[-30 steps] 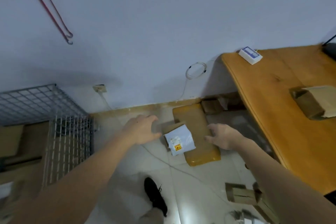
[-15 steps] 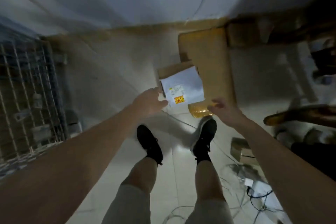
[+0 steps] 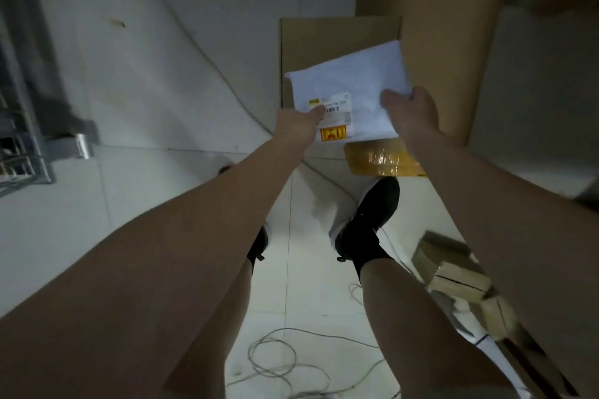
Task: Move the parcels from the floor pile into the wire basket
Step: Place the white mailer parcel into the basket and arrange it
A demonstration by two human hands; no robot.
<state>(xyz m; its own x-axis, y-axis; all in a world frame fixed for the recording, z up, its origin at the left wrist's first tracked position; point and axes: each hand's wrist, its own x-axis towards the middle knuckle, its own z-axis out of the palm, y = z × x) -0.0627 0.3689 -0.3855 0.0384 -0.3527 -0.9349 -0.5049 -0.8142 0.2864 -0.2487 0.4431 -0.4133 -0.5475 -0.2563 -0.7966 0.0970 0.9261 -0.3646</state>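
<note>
White parcel (image 3: 351,87): soft plastic mailer, sitting at centre-right of the head view, lying over the brown cardboard box (image 3: 324,42) and overlapping the yellow taped parcel (image 3: 382,159) at its lower edge.
Left hand (image 3: 296,126): gripping the mailer's lower-left corner, thumb pressing down by the printed label (image 3: 334,113), fingers apparently tucked beneath and hidden.
Right hand (image 3: 411,113): gripping the mailer's right edge, thumb lying on top and fingers curling round the far side.
Why two hands: the mailer is looking limp and wide, so holding it at two opposite edges is probably keeping it flat and stopping it folding or sliding off the box.
Lifted or resting: not clear; it is either just leaving the box or resting on it.
Long axis: running from lower left to upper right of the frame, tilted a little off horizontal.
Facing: label side is facing up, label at the lower-left end nearest the person.
Wire basket (image 3: 22,126): showing blurred at the left edge of the frame, well apart from the mailer, so the carry is likely going leftward.
Floor pile: box and yellow parcel are waiting in place; more cardboard boxes (image 3: 453,275) are lying at lower right.
Feet: black shoes (image 3: 366,220) are standing just below the pile, with loose cables (image 3: 275,356) lying on the tiles at the bottom.
</note>
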